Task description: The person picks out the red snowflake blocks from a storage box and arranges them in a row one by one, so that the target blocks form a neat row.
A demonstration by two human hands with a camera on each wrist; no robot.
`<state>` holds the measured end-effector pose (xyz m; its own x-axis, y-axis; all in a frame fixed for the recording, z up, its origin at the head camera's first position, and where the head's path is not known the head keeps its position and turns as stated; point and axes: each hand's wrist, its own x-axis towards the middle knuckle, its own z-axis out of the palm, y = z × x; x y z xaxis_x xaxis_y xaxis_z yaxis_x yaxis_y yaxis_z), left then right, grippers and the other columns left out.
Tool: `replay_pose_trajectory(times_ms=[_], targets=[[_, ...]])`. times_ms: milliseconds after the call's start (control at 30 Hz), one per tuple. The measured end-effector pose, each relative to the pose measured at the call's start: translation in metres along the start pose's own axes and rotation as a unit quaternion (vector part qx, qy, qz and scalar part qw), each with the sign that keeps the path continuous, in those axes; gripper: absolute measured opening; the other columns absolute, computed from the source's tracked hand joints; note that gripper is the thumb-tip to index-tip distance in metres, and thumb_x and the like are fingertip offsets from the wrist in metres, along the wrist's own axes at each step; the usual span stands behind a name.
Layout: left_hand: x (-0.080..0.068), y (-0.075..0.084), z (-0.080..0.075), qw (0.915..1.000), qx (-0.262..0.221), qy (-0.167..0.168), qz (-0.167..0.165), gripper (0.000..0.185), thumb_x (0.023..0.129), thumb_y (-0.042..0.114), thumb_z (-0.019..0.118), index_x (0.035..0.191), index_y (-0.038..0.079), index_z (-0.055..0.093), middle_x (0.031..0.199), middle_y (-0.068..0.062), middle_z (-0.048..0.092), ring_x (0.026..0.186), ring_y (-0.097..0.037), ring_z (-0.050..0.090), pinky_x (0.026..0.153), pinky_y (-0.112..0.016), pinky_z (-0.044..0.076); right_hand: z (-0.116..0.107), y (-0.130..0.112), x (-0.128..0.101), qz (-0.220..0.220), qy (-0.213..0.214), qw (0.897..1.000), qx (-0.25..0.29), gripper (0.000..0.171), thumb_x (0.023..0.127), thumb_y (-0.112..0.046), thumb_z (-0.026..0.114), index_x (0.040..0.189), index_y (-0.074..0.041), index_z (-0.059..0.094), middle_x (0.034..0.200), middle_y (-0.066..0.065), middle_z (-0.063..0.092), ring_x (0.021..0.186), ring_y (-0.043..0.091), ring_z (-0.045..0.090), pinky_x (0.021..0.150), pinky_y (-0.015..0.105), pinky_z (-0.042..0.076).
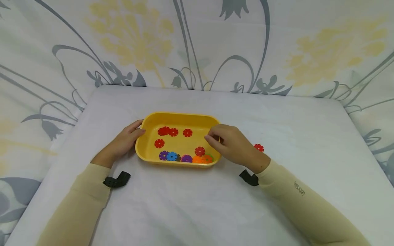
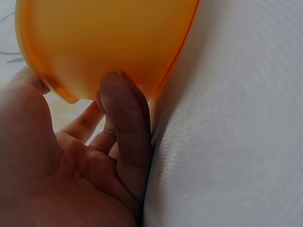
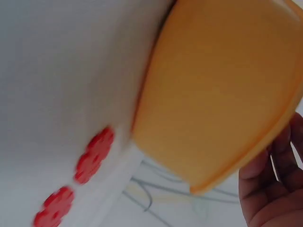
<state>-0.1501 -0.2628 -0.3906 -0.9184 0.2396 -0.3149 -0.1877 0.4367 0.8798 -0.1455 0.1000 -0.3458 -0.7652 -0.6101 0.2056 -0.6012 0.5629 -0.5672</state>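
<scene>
Tray: yellow tray (image 1: 181, 118) sat mid-bench on the white-covered bench (image 1: 197, 205), a bit left of centre.
Done so far: looked mostly sorted to me; red discs (image 1: 167, 131) lay along the far side and a mixed row of purple, blue and orange ones (image 1: 184, 158) sat by the near wall.
Left over: one red disc (image 1: 259, 147) was out on the cloth, right of the tray.
Left hand: left hand (image 1: 124, 141) curled on the tray's left rim, thumb over the edge.
Right hand: right hand (image 1: 229, 141) hovered over the right rim, fingertips pressed together; can't tell if it pinched anything.
Wrist views: right wrist cam showed red discs (image 3: 94, 153) outside the tray wall, seemingly more than one; left cam showed a finger (image 2: 124, 127) pressed to the tray's outside.
</scene>
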Motion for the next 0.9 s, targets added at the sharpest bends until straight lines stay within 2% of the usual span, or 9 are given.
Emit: replay_pose_trajectory(times_ms=[167,333,433,700,900], targets=[[0.000,0.001,0.001,0.9999,0.008,0.009,-0.008,0.057,0.107,0.037,0.037,0.160,0.022,0.023,0.145,-0.018,0.051,0.096,-0.018,0.062,0.081,-0.020,0.056,0.011,-0.008,0.020,-0.026,-0.023,0.999,0.012,0.014,0.098,-0.022,0.063,0.096,-0.010,0.069,0.083,-0.006,0.064,0.077,0.010,0.056,0.069,0.025,0.052],[0.000,0.001,0.000,0.9999,0.004,0.009,-0.007,0.056,0.107,0.038,0.038,0.159,0.022,0.025,0.146,-0.018,0.051,0.096,-0.017,0.063,0.081,-0.020,0.056,0.020,-0.007,0.037,0.002,-0.080,0.997,-0.007,0.016,0.098,-0.023,0.065,0.109,-0.012,0.069,0.106,-0.001,0.068,0.099,0.016,0.062,0.087,0.030,0.057],[-0.001,0.000,0.000,0.9999,-0.001,0.008,-0.009,0.056,0.107,0.037,0.039,0.159,0.022,0.026,0.142,-0.018,0.053,0.091,-0.016,0.064,0.080,-0.022,0.057,0.024,-0.005,0.045,0.015,-0.112,0.993,-0.028,0.021,0.098,-0.023,0.064,0.116,-0.012,0.068,0.116,0.002,0.068,0.109,0.021,0.061,0.096,0.033,0.055],[-0.001,-0.002,-0.002,1.0000,0.000,0.009,0.000,0.057,0.107,0.037,0.039,0.159,0.021,0.025,0.145,-0.019,0.052,0.093,-0.015,0.064,0.081,-0.021,0.057,0.026,-0.007,0.061,0.022,-0.156,0.986,-0.050,0.028,0.098,-0.023,0.063,0.124,-0.013,0.067,0.126,0.002,0.066,0.120,0.022,0.057,0.109,0.037,0.046],[0.002,-0.001,0.001,1.0000,0.000,0.003,-0.003,0.057,0.107,0.037,0.039,0.160,0.023,0.024,0.143,-0.019,0.053,0.091,-0.016,0.064,0.079,-0.022,0.057,0.030,-0.006,0.068,0.036,-0.173,0.983,-0.051,0.033,0.098,-0.023,0.063,0.129,-0.013,0.065,0.131,0.002,0.064,0.125,0.020,0.056,0.111,0.036,0.045]])
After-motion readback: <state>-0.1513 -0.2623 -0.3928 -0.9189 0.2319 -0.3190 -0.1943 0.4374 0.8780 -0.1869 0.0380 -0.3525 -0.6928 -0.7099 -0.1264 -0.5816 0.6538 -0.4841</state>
